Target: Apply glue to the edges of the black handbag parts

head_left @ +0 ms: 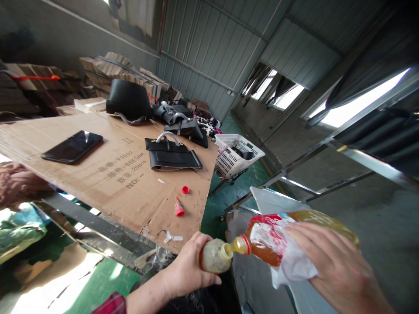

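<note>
Wrapping [296, 261] partly hides large bottle [266, 237] in right grip [338, 264]; left grip [190, 267] clasps small bottle [216, 256].

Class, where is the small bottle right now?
In the head view, lower centre, the small bottle is in the left hand, its mouth facing the large bottle.

A: Sleeve?
B: Red-and-dark plaid sleeve [113, 304], lower left of the left hand [191, 262]; bare forearm [152, 288] between.
A: More clothing?
B: Black fabric [198, 301] below the left hand, pale lettering, too blurred to read. Can't tell if worn.
A: Right hand [332, 257]?
B: Bare.
</note>
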### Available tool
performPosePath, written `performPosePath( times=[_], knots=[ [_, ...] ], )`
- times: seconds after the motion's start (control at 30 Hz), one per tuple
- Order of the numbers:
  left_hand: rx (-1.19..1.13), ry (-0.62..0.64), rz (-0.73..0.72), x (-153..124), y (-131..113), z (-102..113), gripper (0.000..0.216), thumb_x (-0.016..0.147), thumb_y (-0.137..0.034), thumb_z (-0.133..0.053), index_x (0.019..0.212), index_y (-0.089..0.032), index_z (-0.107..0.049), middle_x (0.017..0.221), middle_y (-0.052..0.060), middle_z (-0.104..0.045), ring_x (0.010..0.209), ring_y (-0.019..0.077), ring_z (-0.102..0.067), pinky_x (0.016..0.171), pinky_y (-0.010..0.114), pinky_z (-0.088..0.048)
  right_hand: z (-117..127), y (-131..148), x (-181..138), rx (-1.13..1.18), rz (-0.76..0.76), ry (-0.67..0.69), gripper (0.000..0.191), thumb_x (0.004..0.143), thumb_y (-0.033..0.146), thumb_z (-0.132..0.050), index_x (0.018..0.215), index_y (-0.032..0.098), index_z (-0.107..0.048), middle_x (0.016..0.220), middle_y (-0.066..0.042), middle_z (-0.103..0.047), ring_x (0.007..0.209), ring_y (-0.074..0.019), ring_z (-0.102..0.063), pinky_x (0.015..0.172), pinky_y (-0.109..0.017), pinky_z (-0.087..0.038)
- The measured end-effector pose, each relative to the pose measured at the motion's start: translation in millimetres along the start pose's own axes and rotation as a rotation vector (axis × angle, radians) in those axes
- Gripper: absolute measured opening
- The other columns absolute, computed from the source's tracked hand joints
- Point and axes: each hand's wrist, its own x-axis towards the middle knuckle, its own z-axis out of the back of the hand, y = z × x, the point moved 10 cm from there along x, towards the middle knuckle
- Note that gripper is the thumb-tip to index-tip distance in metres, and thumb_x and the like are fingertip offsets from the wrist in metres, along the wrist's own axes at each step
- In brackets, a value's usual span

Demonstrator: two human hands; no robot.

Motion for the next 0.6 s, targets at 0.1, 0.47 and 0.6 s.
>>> performPosePath(
  times=[0.1,0.47,0.6],
  knots=[
    [-0.014,-0.002,0.004,-0.3,0.7,1.0,0.069,0.047,-0.017,-0.092,0.108,-0.015,-0.061,0.109,0.006,-0.057,0.103,0.0257,-0.056,0.091,0.036,-0.044,-0.6,-1.9,-2.1,-0.007,0.003,0.009,0.034,0.088,0.000,-0.048,0.115,0.014,-0.065,0.106,-0.013,-0.072,0.101,-0.0275,-0.065,0.093,-0.043,-0.046],
    [-0.017,-0.008,0.000,0.5,1.6,0.3,0.067,0.046,-0.015,-0.092,0.105,-0.015,-0.060,0.107,0.006,-0.057,0.102,0.0251,-0.055,0.090,0.035,-0.044,-0.4,-0.9,-3.9,-0.029,0.091,0.022,0.039,0.084,0.002,-0.051,0.117,0.017,-0.067,0.106,-0.009,-0.074,0.099,-0.0248,-0.068,0.091,-0.039,-0.048],
    [-0.007,-0.010,0.003,-0.7,0.5,0.6,0.067,0.046,-0.014,-0.092,0.105,-0.015,-0.060,0.107,0.006,-0.057,0.101,0.0252,-0.056,0.091,0.036,-0.044,0.4,-0.7,-2.0,-0.024,0.073,0.018,0.036,0.086,0.003,-0.050,0.115,0.017,-0.066,0.106,-0.009,-0.073,0.099,-0.0251,-0.067,0.092,-0.039,-0.047]
  ],
)
